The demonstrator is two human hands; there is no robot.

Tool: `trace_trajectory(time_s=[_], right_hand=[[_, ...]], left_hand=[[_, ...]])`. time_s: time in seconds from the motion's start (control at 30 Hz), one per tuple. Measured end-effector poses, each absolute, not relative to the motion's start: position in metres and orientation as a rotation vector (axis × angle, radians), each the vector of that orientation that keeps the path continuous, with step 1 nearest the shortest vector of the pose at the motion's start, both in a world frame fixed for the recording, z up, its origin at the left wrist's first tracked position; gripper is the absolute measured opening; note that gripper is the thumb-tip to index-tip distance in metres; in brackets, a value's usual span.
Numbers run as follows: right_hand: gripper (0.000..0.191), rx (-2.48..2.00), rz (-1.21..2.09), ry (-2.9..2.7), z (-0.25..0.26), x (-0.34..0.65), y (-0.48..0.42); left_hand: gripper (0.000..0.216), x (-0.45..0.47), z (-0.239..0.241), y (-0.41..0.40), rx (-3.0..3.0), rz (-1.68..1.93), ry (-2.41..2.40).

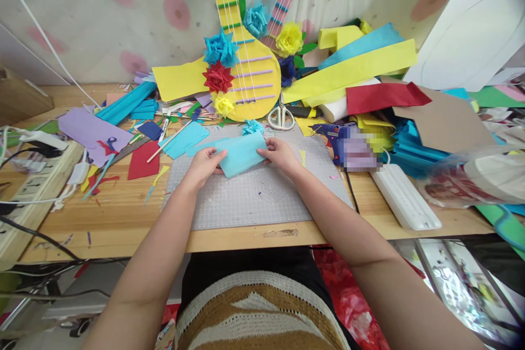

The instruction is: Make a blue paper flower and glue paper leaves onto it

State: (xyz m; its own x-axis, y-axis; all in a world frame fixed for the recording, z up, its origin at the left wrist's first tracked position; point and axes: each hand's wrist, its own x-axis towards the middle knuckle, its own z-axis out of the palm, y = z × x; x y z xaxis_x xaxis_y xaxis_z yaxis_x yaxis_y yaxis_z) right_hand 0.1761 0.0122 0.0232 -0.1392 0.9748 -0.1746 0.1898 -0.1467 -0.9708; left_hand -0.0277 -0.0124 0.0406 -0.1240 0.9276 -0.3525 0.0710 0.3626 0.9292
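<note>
A light blue sheet of crepe paper [243,155] is held up over the grey cutting mat [254,210]. My left hand [206,165] pinches its left edge between thumb and fingers. On the opposite edge, my right hand [280,153] grips it the same way. Just behind the sheet lies a small blue paper flower [252,126], partly covered. Another light blue paper piece [186,139] rests left of it, near my left hand. White-handled scissors [281,118] stand past my right hand, against the yellow paper guitar [258,76].
A blue glue gun [334,139] lies at the mat's right, by a white power strip [406,197]. Paper scraps, a red paper piece [143,161] and a wooden stick [169,142] lie left. A socket strip [39,197] with cables lines the left edge.
</note>
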Motion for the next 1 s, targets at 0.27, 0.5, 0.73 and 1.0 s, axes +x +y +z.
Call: trace_trajectory(time_s=[0.27, 0.5, 0.73, 1.0], right_hand=[[0.015, -1.347, 1.341, -1.458, 0.014, 0.178, 0.015], [0.012, -1.332, 1.327, -1.510, 0.016, 0.179, 0.015], [0.012, -1.362, 1.340, -1.535, 0.022, 0.178, 0.013], [0.018, -1.341, 1.318, -1.552, 0.016, 0.179, 0.015]], left_hand=[[0.054, -0.042, 0.042, -0.009, 0.975, 1.154, 1.431], [0.036, -0.049, 0.033, -0.006, 1.382, 1.049, 1.419], [0.029, -0.055, 0.025, -0.001, 1.411, 1.001, 1.425], [0.043, -0.052, 0.032, -0.005, 1.431, 1.015, 1.300]])
